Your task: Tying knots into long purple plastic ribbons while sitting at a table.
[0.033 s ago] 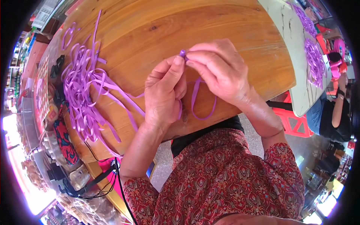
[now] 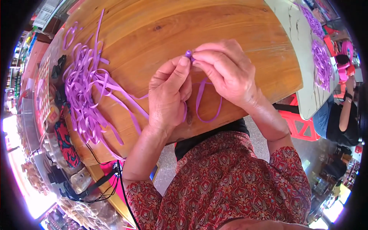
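Note:
Between the fingertips of both hands, over the wooden table, is a small rolled or knotted piece of purple ribbon [image 2: 188, 53]. My left hand [image 2: 168, 90] is closed, with its thumb pressed against the piece from the left. My right hand [image 2: 230, 71] pinches at the same piece from the right, thumb and forefinger together. A ribbon loop [image 2: 207, 119] hangs below, beside my left palm, and rests on or over the table. To the left lies a tangled heap of purple ribbon [image 2: 86, 94], with strands stretching toward my left wrist. Exactly how the ribbon is wound is hidden by my fingers.
The wooden table [image 2: 153, 42] has a curved edge. At the right stands a pale marbled table [image 2: 293, 28] with more purple ribbon heaps [image 2: 322, 63]. Black cables [image 2: 115, 184] hang by the lower left edge. A red stool [image 2: 297, 124] and another person [image 2: 343, 119] are at the right.
Both hands, with the ribbon piece between them, have shifted very slightly to the right. The ribbon heap has not visibly moved.

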`<control>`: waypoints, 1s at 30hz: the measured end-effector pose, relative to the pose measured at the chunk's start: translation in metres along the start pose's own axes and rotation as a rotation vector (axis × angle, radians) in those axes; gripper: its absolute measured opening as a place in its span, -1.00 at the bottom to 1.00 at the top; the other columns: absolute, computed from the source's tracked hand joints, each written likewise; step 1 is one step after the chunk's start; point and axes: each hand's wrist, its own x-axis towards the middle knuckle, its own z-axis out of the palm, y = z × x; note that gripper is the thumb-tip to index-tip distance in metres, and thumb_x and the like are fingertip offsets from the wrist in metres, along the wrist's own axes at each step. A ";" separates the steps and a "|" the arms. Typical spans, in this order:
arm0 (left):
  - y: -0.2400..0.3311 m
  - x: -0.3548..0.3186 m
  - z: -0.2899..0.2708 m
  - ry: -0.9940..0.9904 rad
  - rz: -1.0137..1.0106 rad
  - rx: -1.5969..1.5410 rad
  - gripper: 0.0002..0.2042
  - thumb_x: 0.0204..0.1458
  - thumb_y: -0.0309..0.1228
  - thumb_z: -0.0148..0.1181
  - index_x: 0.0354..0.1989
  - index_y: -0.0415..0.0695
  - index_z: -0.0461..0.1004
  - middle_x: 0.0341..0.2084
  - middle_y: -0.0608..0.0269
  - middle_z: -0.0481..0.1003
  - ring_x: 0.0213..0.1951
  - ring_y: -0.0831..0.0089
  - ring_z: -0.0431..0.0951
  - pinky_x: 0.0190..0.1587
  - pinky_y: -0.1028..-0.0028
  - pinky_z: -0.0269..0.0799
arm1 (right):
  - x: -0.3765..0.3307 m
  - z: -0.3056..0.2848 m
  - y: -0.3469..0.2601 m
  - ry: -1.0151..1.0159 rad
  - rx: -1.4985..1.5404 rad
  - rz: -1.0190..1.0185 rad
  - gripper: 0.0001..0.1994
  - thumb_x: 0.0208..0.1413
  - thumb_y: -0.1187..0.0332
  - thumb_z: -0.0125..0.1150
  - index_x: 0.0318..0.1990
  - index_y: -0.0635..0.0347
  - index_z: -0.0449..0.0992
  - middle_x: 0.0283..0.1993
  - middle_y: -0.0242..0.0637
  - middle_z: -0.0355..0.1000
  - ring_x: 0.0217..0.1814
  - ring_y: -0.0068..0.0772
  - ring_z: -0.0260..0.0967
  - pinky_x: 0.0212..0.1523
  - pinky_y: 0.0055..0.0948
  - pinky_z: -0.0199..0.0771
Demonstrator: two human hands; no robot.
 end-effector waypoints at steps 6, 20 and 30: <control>0.004 -0.004 0.002 0.025 0.107 0.147 -0.87 0.11 -0.43 0.06 -0.28 -0.20 0.50 -0.63 0.54 0.33 -0.70 0.83 0.05 -0.68 0.73 -0.08 | -0.001 -0.002 -0.004 -0.004 0.201 0.237 -0.87 -0.06 0.58 0.23 -0.30 0.28 0.49 -0.32 -0.26 0.48 -0.30 -0.44 0.42 -0.34 -0.57 0.44; 0.002 -0.012 0.007 0.044 0.354 0.326 -0.89 0.10 -0.51 0.07 -0.26 -0.26 0.47 -0.46 0.46 0.40 -0.36 0.73 0.31 -0.25 0.72 0.24 | 0.000 -0.012 -0.006 -0.138 0.716 0.517 -0.81 -0.03 0.69 0.13 -0.22 0.33 0.45 -0.21 -0.26 0.38 -0.14 -0.50 0.34 -0.12 -0.58 0.37; -0.001 -0.010 0.006 0.047 0.421 0.378 -0.90 0.04 -0.59 0.11 -0.29 -0.23 0.51 -0.48 0.43 0.40 -0.38 0.72 0.31 -0.28 0.71 0.23 | 0.001 -0.015 -0.006 -0.105 0.650 0.475 -0.81 -0.06 0.69 0.16 -0.25 0.32 0.49 -0.24 -0.26 0.41 -0.20 -0.50 0.35 -0.18 -0.59 0.37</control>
